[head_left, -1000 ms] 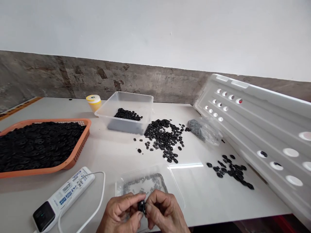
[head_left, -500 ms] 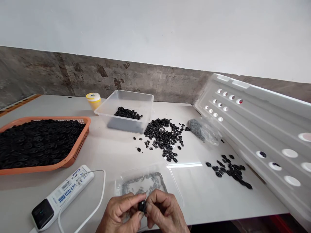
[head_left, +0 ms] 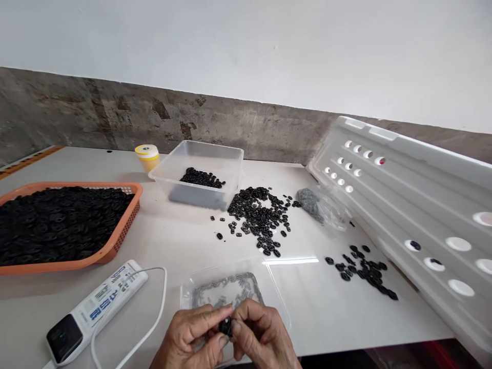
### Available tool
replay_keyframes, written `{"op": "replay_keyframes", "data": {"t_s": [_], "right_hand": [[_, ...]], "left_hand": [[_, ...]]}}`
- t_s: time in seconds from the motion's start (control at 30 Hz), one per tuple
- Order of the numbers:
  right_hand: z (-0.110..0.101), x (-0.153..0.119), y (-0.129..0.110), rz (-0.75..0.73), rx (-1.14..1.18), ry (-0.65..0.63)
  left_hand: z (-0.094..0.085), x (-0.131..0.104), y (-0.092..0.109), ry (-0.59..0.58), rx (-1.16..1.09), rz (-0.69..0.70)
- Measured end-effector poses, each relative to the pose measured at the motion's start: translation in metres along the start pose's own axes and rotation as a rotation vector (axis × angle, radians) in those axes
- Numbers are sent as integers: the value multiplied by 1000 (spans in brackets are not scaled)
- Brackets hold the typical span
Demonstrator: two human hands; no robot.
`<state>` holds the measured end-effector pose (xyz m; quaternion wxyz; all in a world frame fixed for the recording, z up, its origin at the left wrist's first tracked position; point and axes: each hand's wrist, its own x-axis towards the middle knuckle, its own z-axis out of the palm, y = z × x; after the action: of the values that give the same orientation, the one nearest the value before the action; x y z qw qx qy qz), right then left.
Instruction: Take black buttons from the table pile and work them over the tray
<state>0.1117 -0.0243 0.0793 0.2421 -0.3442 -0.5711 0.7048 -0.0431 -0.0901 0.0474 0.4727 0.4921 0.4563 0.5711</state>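
Between my two hands is a small black plastic part (head_left: 226, 326) with a pale spot on its top. My left hand (head_left: 194, 335) pinches it from the left with thumb and forefinger. From the right, the thumb and fingers of my right hand (head_left: 261, 333) close on the same part; their tips hide much of it. Below and behind the hands lies a shallow clear plastic tray (head_left: 274, 287) with many tiny metallic-looking pieces (head_left: 230, 287) in it. Beyond the tray is a loose heap of small black oval parts (head_left: 257, 212).
An orange basket (head_left: 126, 220) full of black parts stands left, near a white power strip (head_left: 103, 302) with a cable. Behind are a clear bin (head_left: 196, 197) and a yellow-white cup (head_left: 147, 158). At right are a plastic bag (head_left: 326, 207), scattered black parts (head_left: 363, 269) and a leaning white perforated panel (head_left: 403, 195).
Both hands stay in place, still gripping the black part, which looks slightly turned. The camera view has shifted a little.
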Motion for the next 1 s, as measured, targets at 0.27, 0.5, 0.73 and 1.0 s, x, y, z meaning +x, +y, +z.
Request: {"op": "replay_keyframes", "data": {"t_s": [0.27, 0.5, 0.73, 1.0], "right_hand": [[-2, 1, -1, 3, 38, -25], [1, -1, 3, 5, 73, 29], [1, 1, 3, -9, 168, -27], [1, 0, 2, -4, 213, -85]], "left_hand": [[2, -1, -1, -27, -75, -92], [2, 0, 2, -27, -149, -144], [2, -3, 4, 5, -331, -335], [12, -1, 13, 172, -372, -411]]}}
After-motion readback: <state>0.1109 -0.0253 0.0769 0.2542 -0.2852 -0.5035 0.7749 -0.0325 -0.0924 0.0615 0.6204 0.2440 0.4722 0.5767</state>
